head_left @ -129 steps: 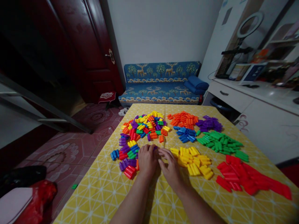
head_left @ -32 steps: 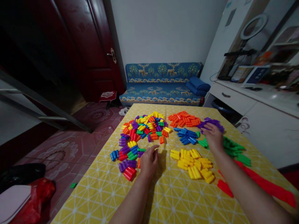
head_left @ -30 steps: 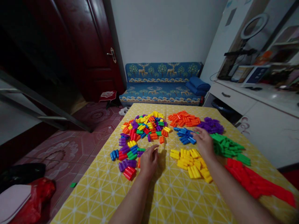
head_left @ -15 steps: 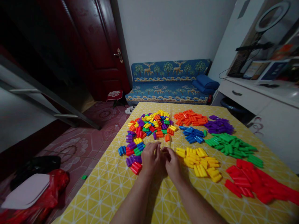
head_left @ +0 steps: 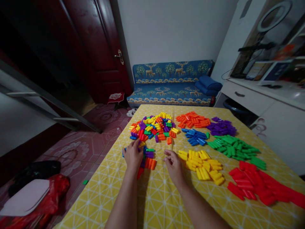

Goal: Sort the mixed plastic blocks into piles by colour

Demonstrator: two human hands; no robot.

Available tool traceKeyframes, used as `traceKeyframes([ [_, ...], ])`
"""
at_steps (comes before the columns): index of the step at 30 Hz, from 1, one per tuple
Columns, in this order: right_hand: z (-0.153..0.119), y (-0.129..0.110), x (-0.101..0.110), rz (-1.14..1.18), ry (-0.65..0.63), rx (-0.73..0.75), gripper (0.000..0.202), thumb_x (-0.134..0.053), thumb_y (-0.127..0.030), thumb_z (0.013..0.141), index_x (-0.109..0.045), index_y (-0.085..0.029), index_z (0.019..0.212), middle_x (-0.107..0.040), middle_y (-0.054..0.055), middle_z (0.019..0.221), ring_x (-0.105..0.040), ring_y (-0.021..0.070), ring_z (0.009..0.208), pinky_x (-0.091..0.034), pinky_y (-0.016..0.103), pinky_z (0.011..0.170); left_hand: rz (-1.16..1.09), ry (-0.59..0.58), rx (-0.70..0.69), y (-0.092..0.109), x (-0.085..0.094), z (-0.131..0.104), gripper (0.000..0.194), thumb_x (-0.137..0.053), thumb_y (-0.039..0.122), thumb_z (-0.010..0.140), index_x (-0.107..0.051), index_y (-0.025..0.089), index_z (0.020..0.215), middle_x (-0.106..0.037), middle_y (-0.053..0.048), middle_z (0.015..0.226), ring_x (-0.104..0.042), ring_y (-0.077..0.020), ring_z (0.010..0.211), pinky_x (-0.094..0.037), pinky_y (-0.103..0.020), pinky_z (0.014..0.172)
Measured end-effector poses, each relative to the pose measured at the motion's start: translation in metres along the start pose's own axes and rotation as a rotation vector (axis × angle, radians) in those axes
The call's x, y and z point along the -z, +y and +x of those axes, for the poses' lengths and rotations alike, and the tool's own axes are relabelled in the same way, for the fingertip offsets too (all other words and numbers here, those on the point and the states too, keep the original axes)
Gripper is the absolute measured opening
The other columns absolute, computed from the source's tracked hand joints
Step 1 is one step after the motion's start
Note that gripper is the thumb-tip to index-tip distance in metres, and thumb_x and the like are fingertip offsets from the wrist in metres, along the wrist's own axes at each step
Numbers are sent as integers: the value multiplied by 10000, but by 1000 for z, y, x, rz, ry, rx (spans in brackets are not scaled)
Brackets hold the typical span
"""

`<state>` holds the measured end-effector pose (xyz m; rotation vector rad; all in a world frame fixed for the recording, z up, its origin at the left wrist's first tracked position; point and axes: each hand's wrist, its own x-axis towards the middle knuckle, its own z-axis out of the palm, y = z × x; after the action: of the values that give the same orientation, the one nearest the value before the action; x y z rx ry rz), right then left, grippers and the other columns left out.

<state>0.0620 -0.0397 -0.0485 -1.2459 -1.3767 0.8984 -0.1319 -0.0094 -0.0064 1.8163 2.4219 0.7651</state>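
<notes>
Over the near-left cluster of colored plastic blocks, my left hand (head_left: 133, 155) reaches down, fingers apart and tips among the pieces. A purple and blue piece (head_left: 149, 154) and an orange ribbed block (head_left: 150, 163) lie just right of it; its palm hides part of the cluster. My right hand (head_left: 174, 164) hovers by the left edge of the yellow blocks (head_left: 202, 163), fingers loosely bent, thumb apart, nothing visible between them. Beyond both hands lies a mixed-color heap of blocks (head_left: 154, 125).
Sorted piles of orange (head_left: 193, 120), purple (head_left: 222, 128), blue (head_left: 195, 137), green (head_left: 234, 148) and red blocks (head_left: 258, 183) cover the right side of the yellow tablecloth (head_left: 162, 203). A blue patterned sofa (head_left: 171, 86) stands behind, and a white cabinet (head_left: 269, 111) at right.
My left hand has moved left, away from my right hand and onto the near-left blocks. Blocks it previously covered, including an orange one, now show. My right hand stays nearly in place.
</notes>
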Motion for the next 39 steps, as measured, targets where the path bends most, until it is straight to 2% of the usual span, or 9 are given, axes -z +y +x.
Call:
traceKeyframes([
  [3,0,3,-1,-2,7,4,256,-496,-258,829,-577,-250,1072,-687,48,1039,-684,182,843,-567,343,775,-179,15,-175,6,-1,-1,291,-568,250,836,-685,240,1102,-690,-81,1125,-617,-254,1050,-424,-408,954],
  [6,1,5,-1,32,5,-13,267,-501,-268,839,-576,-229,1092,-683,64,1066,-685,177,824,-563,334,763,-422,-13,-300,16,-3,-5,278,-562,300,865,-686,230,1104,-704,-73,1118,-636,-229,1030,-474,-342,899],
  [12,0,-5,2,56,20,-20,410,-549,-388,859,-529,-212,1229,-683,72,1049,-664,176,795,-548,303,714,-601,-208,-302,44,-6,-23,330,-488,381,917,-682,174,1085,-746,-65,830,-662,-163,662,-476,-242,624],
  [17,0,-10,5,122,23,-48,386,-559,-443,861,-565,-222,1177,-683,61,1027,-664,188,854,-549,298,742,-695,-257,-288,56,-12,-33,325,-491,367,914,-667,161,1094,-723,-55,760,-626,-139,615,-431,-216,585],
  [21,1,-7,5,180,66,-44,353,-595,-422,847,-590,-196,1118,-693,77,1002,-664,205,877,-542,319,772,-660,-268,-292,58,-15,-36,332,-482,358,920,-643,165,1137,-660,-12,629,-578,-128,555,-386,-209,559],
  [26,2,-9,4,267,104,-53,333,-639,-395,806,-597,-172,1050,-702,80,939,-662,208,828,-536,309,711,-533,-284,-319,58,-19,-39,342,-397,314,954,-642,198,1161,-721,-51,774,-654,-154,671,-417,-223,615],
  [34,-3,-17,4,261,182,-85,297,-665,-360,748,-606,-165,964,-690,57,826,-641,191,727,-523,293,645,-411,-275,-333,63,-15,-43,351,-357,363,977,-659,233,1099,-750,-54,893,-691,-176,789,-432,-240,665],
  [37,-3,-26,11,268,227,-61,324,-671,-352,743,-605,-162,997,-694,64,853,-650,191,747,-531,299,670,-344,-239,-338,61,-16,-43,349,-351,362,979,-652,238,1105,-746,-50,887,-684,-174,774,-409,-243,645],
  [39,5,-30,26,282,285,-38,376,-675,-355,743,-591,-166,1056,-693,68,900,-656,190,768,-535,300,679,-288,-217,-341,60,-19,-43,338,-360,347,975,-655,233,1094,-741,-54,880,-677,-172,768,-391,-245,634],
])
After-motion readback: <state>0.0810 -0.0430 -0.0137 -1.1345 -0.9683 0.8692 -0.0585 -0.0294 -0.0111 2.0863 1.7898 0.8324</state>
